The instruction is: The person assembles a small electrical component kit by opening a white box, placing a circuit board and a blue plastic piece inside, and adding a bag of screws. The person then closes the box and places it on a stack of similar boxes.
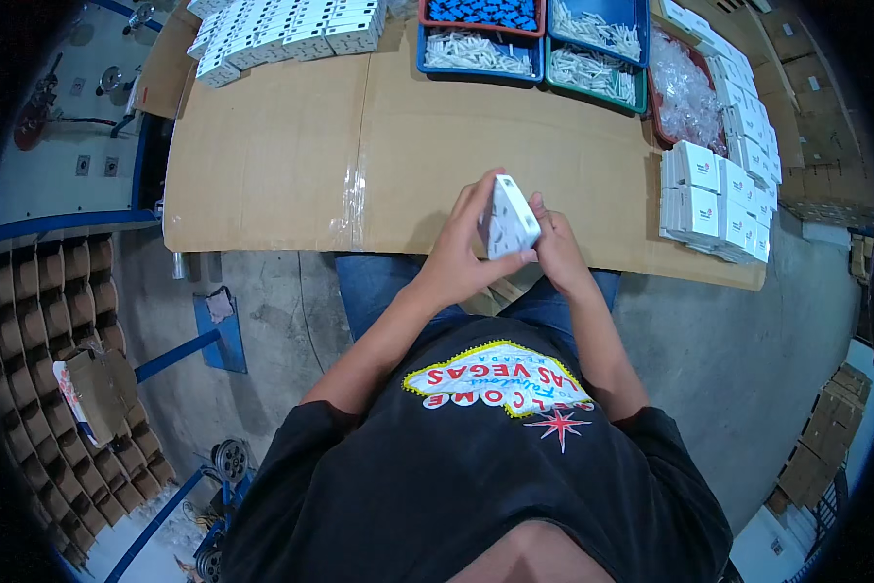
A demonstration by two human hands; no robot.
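Note:
A small white box [512,219] stands tilted over the near edge of the cardboard-covered table, above my lap. My left hand [456,251] is closed round it, fingers on its far left side and thumb along its near lower edge. Close against the box's right side is my right hand [560,251], its fingers curled and its thumb pointing away from me. Whatever lies inside those curled fingers is hidden. The face of the box toward my left palm carries grey print.
Stacked white boxes lie at the far left [291,34] and right [714,204] of the cardboard tabletop [262,165]. Blue trays [480,76] and a green tray [597,95] hold white slender pieces; a red tray [480,29] holds blue pieces. Clear plastic bags [685,87] fill another bin.

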